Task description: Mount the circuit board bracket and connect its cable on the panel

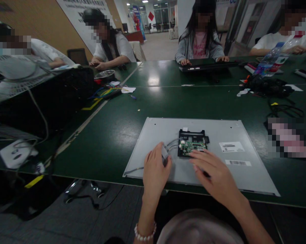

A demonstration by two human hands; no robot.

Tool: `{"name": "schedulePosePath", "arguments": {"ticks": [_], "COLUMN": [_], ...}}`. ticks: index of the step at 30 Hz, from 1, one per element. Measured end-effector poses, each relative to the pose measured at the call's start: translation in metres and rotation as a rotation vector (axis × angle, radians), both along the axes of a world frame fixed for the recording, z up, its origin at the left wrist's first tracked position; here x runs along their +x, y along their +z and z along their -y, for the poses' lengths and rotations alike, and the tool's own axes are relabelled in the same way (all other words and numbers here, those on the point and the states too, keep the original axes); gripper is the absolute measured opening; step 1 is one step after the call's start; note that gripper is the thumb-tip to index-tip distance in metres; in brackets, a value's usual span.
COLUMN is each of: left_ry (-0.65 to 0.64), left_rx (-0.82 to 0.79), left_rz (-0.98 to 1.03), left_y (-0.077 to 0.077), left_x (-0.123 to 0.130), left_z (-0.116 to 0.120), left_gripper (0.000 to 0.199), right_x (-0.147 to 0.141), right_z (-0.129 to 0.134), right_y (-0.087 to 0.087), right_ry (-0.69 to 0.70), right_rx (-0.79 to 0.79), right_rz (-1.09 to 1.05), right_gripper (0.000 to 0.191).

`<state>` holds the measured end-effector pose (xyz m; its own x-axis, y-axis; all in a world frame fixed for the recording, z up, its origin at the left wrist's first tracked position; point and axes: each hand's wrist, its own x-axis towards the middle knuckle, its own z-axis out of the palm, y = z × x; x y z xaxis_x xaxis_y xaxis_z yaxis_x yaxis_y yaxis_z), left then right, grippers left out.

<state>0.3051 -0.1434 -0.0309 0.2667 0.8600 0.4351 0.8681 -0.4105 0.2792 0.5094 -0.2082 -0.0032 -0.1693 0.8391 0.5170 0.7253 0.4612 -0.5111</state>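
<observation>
A flat grey metal panel (pixel 206 127) lies on the green table in front of me. On its middle sits a black frame (pixel 192 132) with a green circuit board (pixel 187 147). Grey cables (pixel 172 143) run from the board's left side toward my left hand (pixel 156 166). That hand pinches a small grey piece (pixel 165 151) between thumb and fingers, just left of the board. My right hand (pixel 216 171) has its fingertips at the board's lower right edge. Its fingers are curled round a small dark thing (pixel 205 173), mostly hidden by the hand.
Two labels (pixel 231 146) are stuck on the panel's right part. A pixelated pink object (pixel 290 138) lies to the right, with bottles (pixel 268 61) behind it. Colored wires (pixel 108 91) and a black box (pixel 53 95) are at left. Several people sit around, one at a keyboard (pixel 208 66).
</observation>
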Motion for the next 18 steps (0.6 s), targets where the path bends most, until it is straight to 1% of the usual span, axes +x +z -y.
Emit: {"name": "schedulePosePath", "arguments": {"ticks": [2, 5, 7, 9, 11, 13, 16, 18], "left_ry": [-0.002, 0.011, 0.029, 0.038, 0.034, 0.048, 0.123, 0.17], "left_rx": [0.0, -0.026, -0.043, -0.046, -0.03, -0.009, 0.022, 0.051], "left_rz": [0.014, 0.039, 0.064, 0.1, 0.155, 0.222, 0.306, 0.328], "left_y": [0.0, -0.001, 0.0, 0.001, 0.004, 0.007, 0.011, 0.011], "left_x": [0.003, 0.006, 0.007, 0.008, 0.008, 0.008, 0.003, -0.002], "left_z": [0.002, 0.005, 0.007, 0.009, 0.011, 0.013, 0.016, 0.017], "left_gripper": [0.052, 0.053, 0.053, 0.054, 0.054, 0.053, 0.048, 0.046], "right_x": [0.035, 0.086, 0.114, 0.133, 0.143, 0.145, 0.142, 0.14], "right_z": [0.006, 0.016, 0.024, 0.033, 0.041, 0.047, 0.05, 0.051], "right_y": [-0.003, -0.016, -0.026, -0.034, -0.038, -0.039, -0.036, -0.033], "right_ry": [-0.19, -0.463, -0.573, -0.643, -0.698, -0.707, -0.702, -0.705], "right_rx": [-0.02, -0.114, -0.165, -0.23, -0.31, -0.361, -0.396, -0.399], "right_rz": [-0.067, -0.124, -0.182, -0.269, -0.346, -0.442, -0.559, -0.596], "right_gripper": [0.03, 0.032, 0.038, 0.045, 0.05, 0.055, 0.057, 0.057]}}
